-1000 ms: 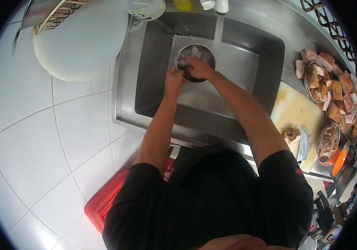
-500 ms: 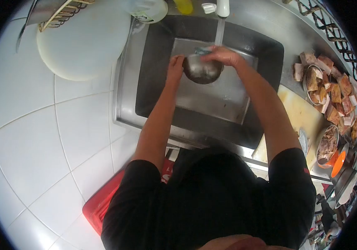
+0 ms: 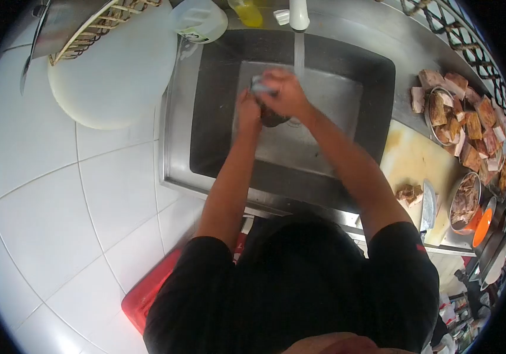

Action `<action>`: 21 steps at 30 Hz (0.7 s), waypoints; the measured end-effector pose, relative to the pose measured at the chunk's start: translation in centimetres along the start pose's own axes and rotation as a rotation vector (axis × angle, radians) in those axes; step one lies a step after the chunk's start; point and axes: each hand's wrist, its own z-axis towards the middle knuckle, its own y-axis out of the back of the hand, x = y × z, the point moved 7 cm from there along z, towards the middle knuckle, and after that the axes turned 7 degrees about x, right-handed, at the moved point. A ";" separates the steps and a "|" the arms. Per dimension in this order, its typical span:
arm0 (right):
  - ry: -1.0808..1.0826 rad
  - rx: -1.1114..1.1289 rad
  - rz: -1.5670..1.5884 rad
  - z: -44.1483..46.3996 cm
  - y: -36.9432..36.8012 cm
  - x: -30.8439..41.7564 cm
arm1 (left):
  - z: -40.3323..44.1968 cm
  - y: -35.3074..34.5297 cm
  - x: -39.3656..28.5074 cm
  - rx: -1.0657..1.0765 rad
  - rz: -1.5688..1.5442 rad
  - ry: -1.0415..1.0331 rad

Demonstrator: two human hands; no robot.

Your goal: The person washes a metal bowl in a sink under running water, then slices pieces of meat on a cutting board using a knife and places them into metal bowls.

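Head view: right hand [image 3: 286, 94] has shifted left, grip clamped on a pad [image 3: 259, 85]; left hand [image 3: 249, 110] clamps the bowl [image 3: 273, 120].

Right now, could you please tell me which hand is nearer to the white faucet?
Right. The right hand is over the sink, below the white faucet and slightly to its left in the picture; the left hand is farther left and lower.

Dark round metal bowl [image 3: 274, 118], mostly hidden, its tilt unclear, in the left half of the rectangular steel sink [image 3: 338, 112], small grey-blue pad [image 3: 259, 85], blurred, also there
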 end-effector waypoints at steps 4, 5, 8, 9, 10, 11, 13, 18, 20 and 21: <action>-0.746 0.221 0.823 1.5 -0.9 -8.3 | 0.1 1.0 -0.3 -0.093 -0.147 -0.104; -0.777 0.143 0.799 1.3 -0.9 -8.6 | 0.4 1.3 -0.4 -0.130 -0.229 -0.116; -0.601 -0.089 0.573 -1.0 -3.9 -9.1 | 0.4 1.6 -1.4 -0.272 -0.327 -0.127; -0.363 -0.168 0.400 -1.4 -4.8 -7.1 | 0.4 1.6 -1.5 -0.321 -0.331 -0.121; -0.112 -0.272 0.139 -2.3 -4.2 -2.1 | 2.0 3.0 0.4 -0.316 -0.345 -0.076; 0.127 -0.367 -0.142 -3.6 -3.6 3.4 | 3.6 4.3 2.4 -0.297 -0.359 -0.017; 0.034 -0.399 -0.202 -4.2 -1.5 4.7 | 1.6 2.1 0.7 -0.056 -0.151 -0.053; -0.964 -0.354 1.236 -7.9 -3.2 -14.2 | 3.2 -1.2 0.9 0.000 -0.151 0.011; -1.017 -0.255 1.281 -10.1 0.7 -11.4 | 4.6 -2.5 1.9 -0.004 -0.046 0.125; -1.049 -0.195 1.306 -11.2 2.2 -9.8 | 3.1 -4.6 0.6 -0.067 0.003 0.199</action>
